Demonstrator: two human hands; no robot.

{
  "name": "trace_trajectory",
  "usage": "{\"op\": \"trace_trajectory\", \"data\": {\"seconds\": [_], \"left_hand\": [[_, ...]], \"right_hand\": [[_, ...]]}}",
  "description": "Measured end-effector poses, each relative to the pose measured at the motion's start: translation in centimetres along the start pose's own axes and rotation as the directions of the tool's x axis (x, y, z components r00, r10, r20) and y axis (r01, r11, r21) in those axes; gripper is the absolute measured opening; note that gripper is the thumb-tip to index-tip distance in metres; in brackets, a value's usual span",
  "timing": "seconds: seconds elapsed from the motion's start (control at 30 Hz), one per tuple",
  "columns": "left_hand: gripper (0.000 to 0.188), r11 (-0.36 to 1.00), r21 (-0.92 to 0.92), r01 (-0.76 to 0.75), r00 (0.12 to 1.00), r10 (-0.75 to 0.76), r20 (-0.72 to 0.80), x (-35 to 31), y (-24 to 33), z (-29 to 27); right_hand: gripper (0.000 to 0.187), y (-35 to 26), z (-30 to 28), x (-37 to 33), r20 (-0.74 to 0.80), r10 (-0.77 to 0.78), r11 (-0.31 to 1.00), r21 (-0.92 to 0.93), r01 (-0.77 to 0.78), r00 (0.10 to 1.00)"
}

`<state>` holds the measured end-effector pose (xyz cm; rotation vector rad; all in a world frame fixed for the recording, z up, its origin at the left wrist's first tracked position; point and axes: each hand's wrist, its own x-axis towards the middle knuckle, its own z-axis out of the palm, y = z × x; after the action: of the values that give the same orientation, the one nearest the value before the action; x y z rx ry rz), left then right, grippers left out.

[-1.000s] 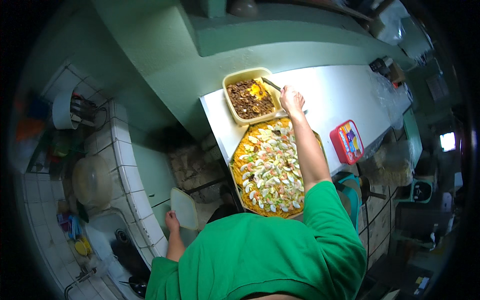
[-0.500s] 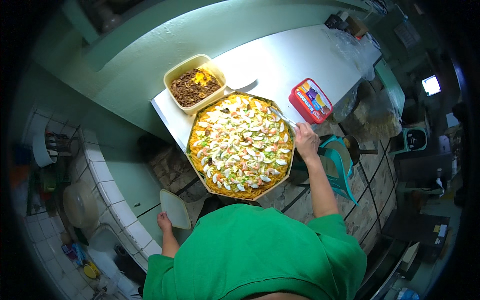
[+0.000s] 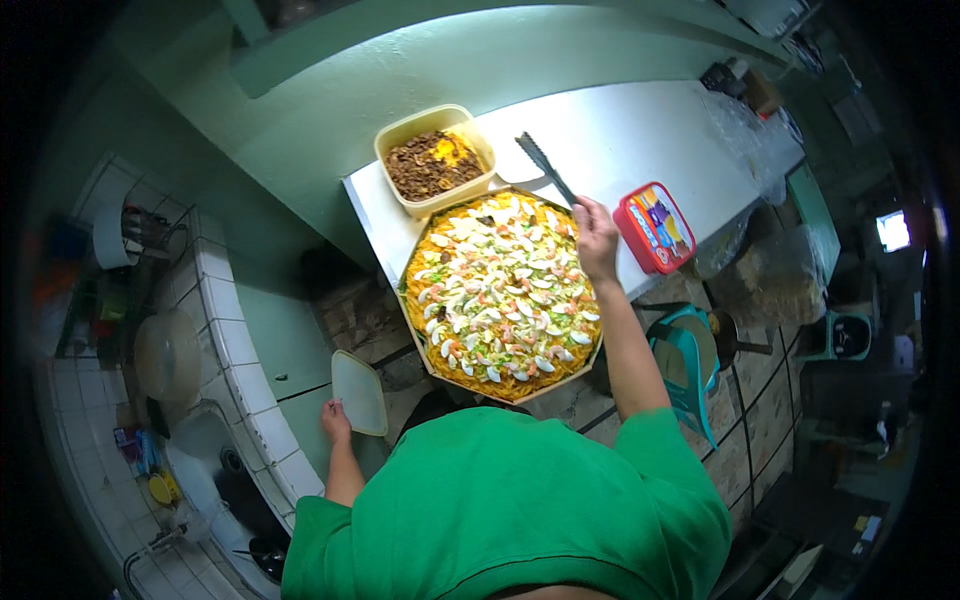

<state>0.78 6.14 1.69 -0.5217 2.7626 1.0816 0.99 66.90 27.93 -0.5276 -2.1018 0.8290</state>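
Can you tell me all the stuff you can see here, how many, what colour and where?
Noodle tray: one, octagonal, orange noodles topped with egg slices, on the table's near end.
Tub: one, yellow, holding brown meat, behind the tray.
Tongs: one, dark, in the right hand.
Box: one, red with a colourful lid, right of the tray.
Table: one, white, by the green wall.
Lid: one, pale and clear, in the left hand.
Stool: one, teal, on the floor at right.
Left hand: holds the lid, low.
Right hand: holds the tongs.

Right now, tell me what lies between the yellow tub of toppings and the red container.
In the head view, black tongs held by the right hand lie on the white table between yellow tub and red container.
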Motion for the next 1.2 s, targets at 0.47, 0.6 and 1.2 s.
{"op": "trace_trajectory", "data": {"seconds": [0.47,0.6,1.2], "left_hand": [[0.021,0.996,-0.082,0.038,0.999,-0.04,-0.023,0.5,-3.9,-1.4],[0.025,0.989,0.054,0.141,0.99,-0.141,0.0,0.5,-4.9,-2.1],[0.023,0.996,0.086,-0.016,0.988,0.002,0.157,2.1,-1.6,1.1]], "right_hand": [[0.022,-3.8,23.6,7.1,0.57,0.078,0.789,-0.537,0.298,0.818],[0.023,-4.9,22.4,8.4,0.55,0.098,0.844,-0.487,0.224,0.829],[0.021,-4.6,-16.0,-3.2,0.317,0.322,0.842,-0.526,-0.117,0.892]]}}
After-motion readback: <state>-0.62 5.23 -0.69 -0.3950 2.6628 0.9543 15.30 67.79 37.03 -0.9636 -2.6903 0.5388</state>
